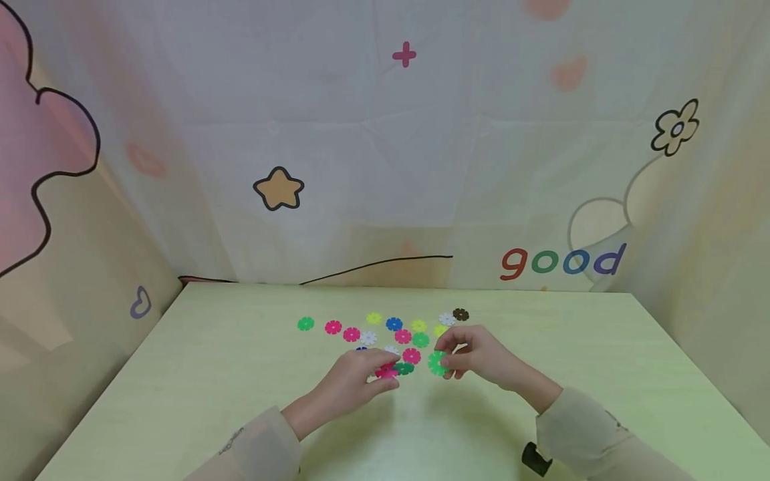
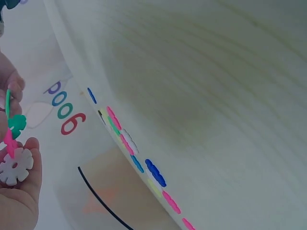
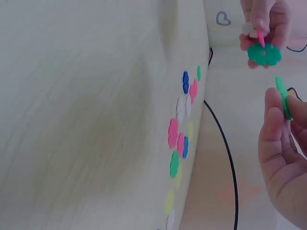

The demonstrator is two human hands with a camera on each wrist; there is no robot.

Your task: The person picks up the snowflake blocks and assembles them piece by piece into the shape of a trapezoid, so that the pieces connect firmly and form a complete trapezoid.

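Far left on the tabletop, here's a green disc, then two pink discs lying flat with notched rims. Next comes my left hand, thumb and fingers bent in a narrow pinch, and I'm gripping a little joined cluster: a white disc against my fingers, a pink piece set into its edge, and a dark green piece out at the tip, pointing toward my other hand. All three are flower-shaped, thin and slotted round the rim, set at angles to each other, and held up above the table.

Beyond them the loose discs spread out flat: white, blue, yellow, pink and green, some of them close together. Now the bright green disc, upright, its toothed rim showing, just apart from the dark green tip. My right hand has it, thumb and fingertips closed narrowly on its edge. Behind that hand lies a brown disc, and out right, by my right sleeve, a black object.
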